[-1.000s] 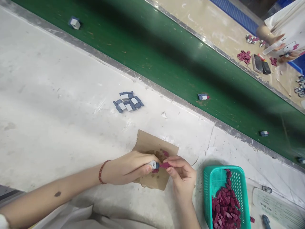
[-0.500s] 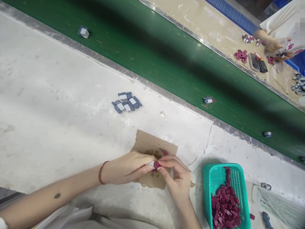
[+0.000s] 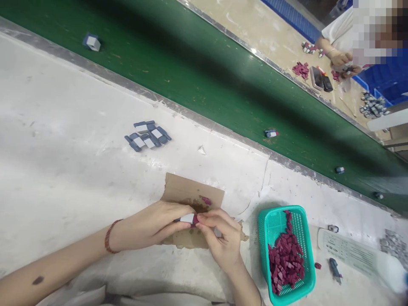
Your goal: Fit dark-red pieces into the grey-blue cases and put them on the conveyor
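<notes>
Left hand [image 3: 149, 225] and right hand [image 3: 221, 242] pinch one small white-and-maroon piece [image 3: 188, 219] together over torn cardboard [image 3: 191, 193]; a teal basket [image 3: 270, 225] (holding maroon pieces [image 3: 285, 259]) sits just right.

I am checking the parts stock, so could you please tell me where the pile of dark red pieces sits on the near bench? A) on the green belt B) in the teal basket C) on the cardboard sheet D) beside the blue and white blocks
B: the dark red pieces fill the teal basket, right of the right hand.
</notes>
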The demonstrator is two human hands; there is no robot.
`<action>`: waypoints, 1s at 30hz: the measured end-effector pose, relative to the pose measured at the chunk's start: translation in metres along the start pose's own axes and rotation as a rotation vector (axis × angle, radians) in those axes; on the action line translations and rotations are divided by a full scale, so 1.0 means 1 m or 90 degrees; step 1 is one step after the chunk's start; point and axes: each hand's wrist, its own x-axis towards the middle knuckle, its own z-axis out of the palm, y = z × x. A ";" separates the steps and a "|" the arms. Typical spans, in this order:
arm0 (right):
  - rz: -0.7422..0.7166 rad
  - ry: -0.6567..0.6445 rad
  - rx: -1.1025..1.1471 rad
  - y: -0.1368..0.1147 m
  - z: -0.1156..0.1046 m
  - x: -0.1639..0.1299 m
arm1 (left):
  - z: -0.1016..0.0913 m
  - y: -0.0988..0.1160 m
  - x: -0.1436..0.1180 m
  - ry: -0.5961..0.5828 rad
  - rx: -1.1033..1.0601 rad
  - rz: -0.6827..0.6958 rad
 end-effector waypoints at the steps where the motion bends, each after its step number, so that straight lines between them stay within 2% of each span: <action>1: -0.004 -0.007 -0.008 -0.002 -0.002 -0.001 | 0.001 0.001 0.000 -0.001 0.001 0.008; 4: -0.019 -0.042 -0.064 -0.013 -0.020 -0.008 | 0.001 0.004 0.002 -0.007 0.002 0.020; 6: -0.010 -0.027 -0.153 -0.019 -0.045 -0.019 | -0.004 0.004 0.005 0.018 0.011 0.010; 7: 0.013 0.012 -0.215 -0.020 -0.061 -0.028 | -0.010 0.004 0.007 0.041 0.017 -0.001; 9: 0.093 0.142 -0.360 -0.020 -0.096 -0.047 | -0.025 0.003 0.014 0.095 0.037 -0.032; 10: 0.149 0.167 -0.427 -0.017 -0.113 -0.057 | -0.035 0.003 0.019 0.125 0.054 -0.046; 12: 0.233 0.134 -0.502 -0.010 -0.140 -0.075 | -0.056 0.002 0.032 0.192 0.099 -0.062; 14: 0.273 0.063 -0.505 -0.002 -0.155 -0.089 | -0.077 0.001 0.050 0.266 0.145 -0.061; 16: 0.283 0.000 -0.479 0.004 -0.158 -0.095 | -0.094 -0.003 0.072 0.337 0.183 -0.059; 18: 0.276 -0.028 -0.457 0.007 -0.154 -0.096 | -0.107 -0.010 0.097 0.380 0.213 -0.077; 22: 0.241 -0.005 -0.449 0.011 -0.149 -0.092 | -0.126 -0.029 0.144 0.412 0.263 -0.109; 26: 0.256 0.088 -0.421 0.017 -0.156 -0.090 | -0.139 -0.043 0.172 0.426 0.315 -0.097; 30: 0.315 0.251 -0.290 0.017 -0.154 -0.088 | -0.156 -0.051 0.169 0.457 0.362 -0.101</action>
